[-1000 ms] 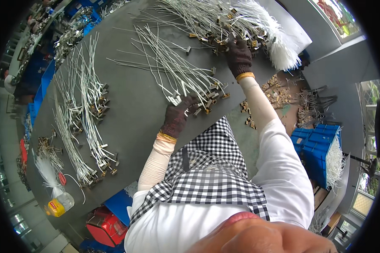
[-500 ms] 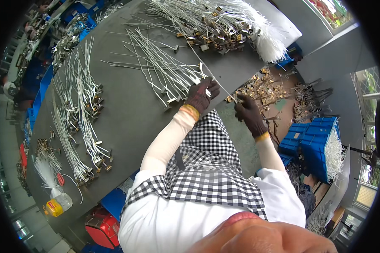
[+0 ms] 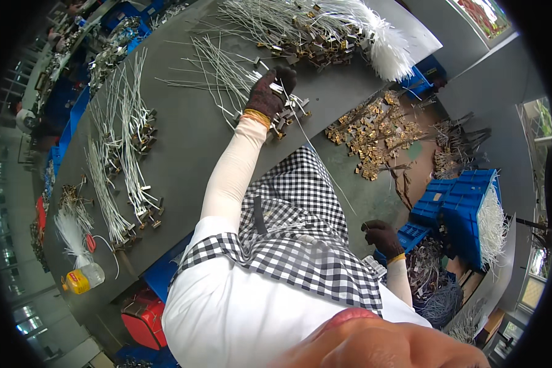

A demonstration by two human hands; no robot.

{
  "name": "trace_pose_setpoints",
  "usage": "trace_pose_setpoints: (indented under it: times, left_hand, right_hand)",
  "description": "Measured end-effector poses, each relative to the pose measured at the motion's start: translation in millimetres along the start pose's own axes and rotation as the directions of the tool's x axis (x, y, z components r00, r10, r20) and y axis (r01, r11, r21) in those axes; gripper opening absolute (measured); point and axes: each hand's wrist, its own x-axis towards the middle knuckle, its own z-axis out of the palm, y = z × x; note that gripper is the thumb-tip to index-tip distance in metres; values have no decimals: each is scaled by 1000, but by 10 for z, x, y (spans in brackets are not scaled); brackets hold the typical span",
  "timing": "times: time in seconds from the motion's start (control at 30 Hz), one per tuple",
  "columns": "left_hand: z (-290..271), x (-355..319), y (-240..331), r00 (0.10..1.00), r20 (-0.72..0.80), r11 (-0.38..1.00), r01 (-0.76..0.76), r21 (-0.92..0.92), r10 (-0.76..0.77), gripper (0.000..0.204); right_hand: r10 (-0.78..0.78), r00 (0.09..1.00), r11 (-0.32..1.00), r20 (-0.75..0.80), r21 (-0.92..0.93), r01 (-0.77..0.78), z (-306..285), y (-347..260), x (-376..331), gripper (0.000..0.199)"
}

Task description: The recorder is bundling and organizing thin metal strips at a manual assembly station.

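My left hand (image 3: 268, 96), in a dark knitted glove with a yellow cuff, is over the table with its fingers closed on a thin white wire (image 3: 316, 147). The wire hangs from this hand across the table edge, its lower end loose. A small white piece shows at the fingers. Around the hand lies a loose bundle of white wires (image 3: 218, 73) with small connectors (image 3: 280, 126) on their ends. My right hand (image 3: 383, 238), gloved alike, is low at the right, clear of the table. Its fingers are curled together, and what is in them, if anything, is too small to name.
A large heap of wires with metal connectors (image 3: 325, 46) covers the far table. More bundles (image 3: 132, 147) lie left, near a yellow-labelled bottle (image 3: 84, 279). Brass-coloured connectors (image 3: 374, 132) spread beyond the right edge. Blue crates (image 3: 466, 211) stand at right, a red container (image 3: 144, 319) below.
My left hand has moved up and away over the wire bundle with the wire. My right hand has come off the wire's other end and dropped down toward the blue crates.
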Motion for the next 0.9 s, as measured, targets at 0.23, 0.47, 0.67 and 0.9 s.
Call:
trace_pose_setpoints:
  times: [0.23,0.47,0.67,0.9]
  left_hand:
    - [296,-279,227,992,-2,990,128,-52,-129,25]
    - [311,-379,319,986,73,986,155,-57,-150,23]
    - [449,-716,226,991,27,990,127,61,-129,28]
    - [604,-1513,-234,949,47,909,284,305,-312,37]
  right_hand:
    - [-38,999,997,37,70,35,-174,212,139,28]
    - [-72,997,995,19,66,71,-198,142,160,22]
    - [-63,990,976,123,216,36,-7,74,219,26]
    - [-264,920,858,291,507,86,824,-459,832,37]
